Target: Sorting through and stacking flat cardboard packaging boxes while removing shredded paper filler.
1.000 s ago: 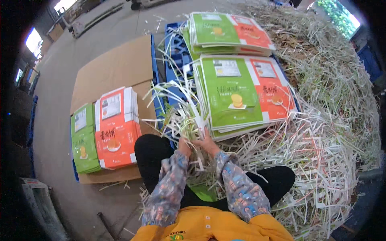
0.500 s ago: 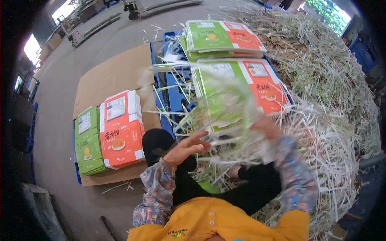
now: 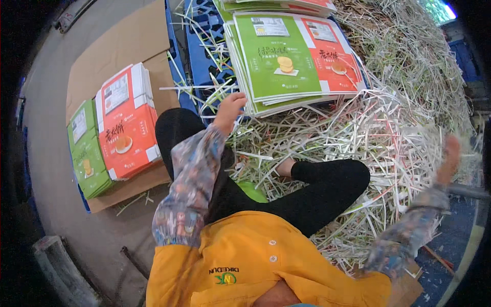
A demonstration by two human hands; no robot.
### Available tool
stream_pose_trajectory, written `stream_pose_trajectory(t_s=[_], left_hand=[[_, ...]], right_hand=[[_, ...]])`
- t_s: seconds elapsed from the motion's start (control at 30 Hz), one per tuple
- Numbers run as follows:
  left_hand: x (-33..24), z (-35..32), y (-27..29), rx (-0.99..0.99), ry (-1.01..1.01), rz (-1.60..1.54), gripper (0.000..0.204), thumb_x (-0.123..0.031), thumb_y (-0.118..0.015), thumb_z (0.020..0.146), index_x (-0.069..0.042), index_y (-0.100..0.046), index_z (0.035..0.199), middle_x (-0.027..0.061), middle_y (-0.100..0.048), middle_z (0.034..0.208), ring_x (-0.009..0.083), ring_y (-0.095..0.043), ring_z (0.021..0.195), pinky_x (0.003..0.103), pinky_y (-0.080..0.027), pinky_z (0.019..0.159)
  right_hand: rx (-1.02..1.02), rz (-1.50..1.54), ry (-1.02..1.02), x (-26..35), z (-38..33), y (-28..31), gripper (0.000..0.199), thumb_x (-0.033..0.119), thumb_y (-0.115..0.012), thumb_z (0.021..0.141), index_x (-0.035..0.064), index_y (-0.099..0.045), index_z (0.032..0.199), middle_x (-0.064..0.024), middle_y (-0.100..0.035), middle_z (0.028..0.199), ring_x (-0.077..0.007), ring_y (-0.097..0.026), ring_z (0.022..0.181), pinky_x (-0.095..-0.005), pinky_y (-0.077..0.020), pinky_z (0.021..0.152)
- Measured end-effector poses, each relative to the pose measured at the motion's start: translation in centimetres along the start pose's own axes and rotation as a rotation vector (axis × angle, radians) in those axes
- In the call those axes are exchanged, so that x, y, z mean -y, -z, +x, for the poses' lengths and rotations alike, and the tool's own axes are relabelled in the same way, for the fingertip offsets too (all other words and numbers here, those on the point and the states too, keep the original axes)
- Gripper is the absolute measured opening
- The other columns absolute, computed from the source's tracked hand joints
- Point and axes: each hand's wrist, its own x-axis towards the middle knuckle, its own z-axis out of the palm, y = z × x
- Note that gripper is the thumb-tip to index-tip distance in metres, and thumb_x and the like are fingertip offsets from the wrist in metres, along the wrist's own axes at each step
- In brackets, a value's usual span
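Observation:
My left hand is at the lower left edge of a stack of flat green-and-red printed cardboard sheets. Its fingers are curled in, and whatever they may hold is hidden. Out to the far right, my right hand is smeared by motion above the heap of shredded paper strips. I cannot make out its fingers or anything in them. The sheets lie with their printed faces up, and some edges are fanned at the left side.
A second stack, with green sheets and red sheets, lies at left on brown cardboard. A blue pallet shows between the stacks. My crossed legs rest among loose strips. A dark pipe juts in at right.
The blurred bundle of strips over the stack is gone from there, uncovering the printed sheets. My right hand has swung far right; my left has moved to the stack's edge. The view has shifted.

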Motion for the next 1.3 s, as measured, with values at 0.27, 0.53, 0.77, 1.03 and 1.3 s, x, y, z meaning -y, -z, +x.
stream_pose_trajectory(t_s=[0.27, 0.53, 0.77, 1.03, 1.3], left_hand=[[8.0, 5.9, -5.0, 0.024, 0.045, -0.049, 0.033, -0.005, -0.048, 0.074, -0.001, -0.049, 0.107, 0.0026, -0.050, 0.088, 0.0125, -0.046, 0.076, 0.025, -0.038, 0.064], [10.5, 8.4, -3.9, 0.086, 0.093, -0.050, 0.031, -0.006, -0.050, 0.074, -0.002, -0.047, 0.104, 0.0007, -0.049, 0.078, 0.0099, -0.047, 0.069, 0.023, -0.038, 0.059], [6.1, 6.2, -5.4, 0.047, 0.204, -0.411, 0.023, -0.008, -0.049, 0.077, -0.004, -0.050, 0.100, 0.0022, -0.053, 0.081, 0.0102, -0.050, 0.069, 0.024, -0.041, 0.060], [8.8, 7.2, -4.5, 0.014, 0.197, -0.367, 0.034, -0.004, -0.045, 0.074, 0.000, -0.050, 0.108, 0.0042, -0.056, 0.086, 0.0100, -0.049, 0.069, 0.022, -0.040, 0.061], [10.2, 7.2, -6.9, -0.056, 0.093, -0.099, 0.040, -0.006, -0.049, 0.073, 0.000, -0.046, 0.113, 0.0061, -0.053, 0.100, 0.0127, -0.050, 0.080, 0.024, -0.040, 0.063]], right_hand=[[0.470, 0.204, -0.679, -13.4, -16.6, -34.7, 0.022, 0.019, -0.054, 0.080, 0.0017, -0.051, 0.094, -0.0074, -0.057, 0.080, -0.0139, -0.056, 0.069, -0.0250, -0.0468, 0.060], [0.525, 0.471, -0.953, -16.2, -17.6, -44.7, 0.018, 0.013, -0.053, 0.081, 0.0013, -0.050, 0.095, -0.0099, -0.058, 0.082, -0.0174, -0.057, 0.070, -0.0271, -0.0488, 0.060], [0.245, 0.756, -1.102, -18.3, -14.9, -47.6, 0.019, 0.019, -0.050, 0.083, 0.0018, -0.048, 0.091, -0.0096, -0.056, 0.076, -0.0172, -0.055, 0.063, -0.0284, -0.0470, 0.056], [0.026, 0.756, -0.824, -18.0, -9.8, -47.3, 0.009, 0.008, -0.052, 0.082, 0.0018, -0.045, 0.084, -0.0054, -0.047, 0.064, -0.0134, -0.045, 0.051, -0.0220, -0.0376, 0.042], [0.084, 0.581, -0.997, -22.2, -11.0, -46.7, 0.011, 0.008, -0.050, 0.083, -0.0007, -0.047, 0.089, -0.0078, -0.050, 0.072, -0.0170, -0.052, 0.062, -0.0253, -0.0470, 0.052]])
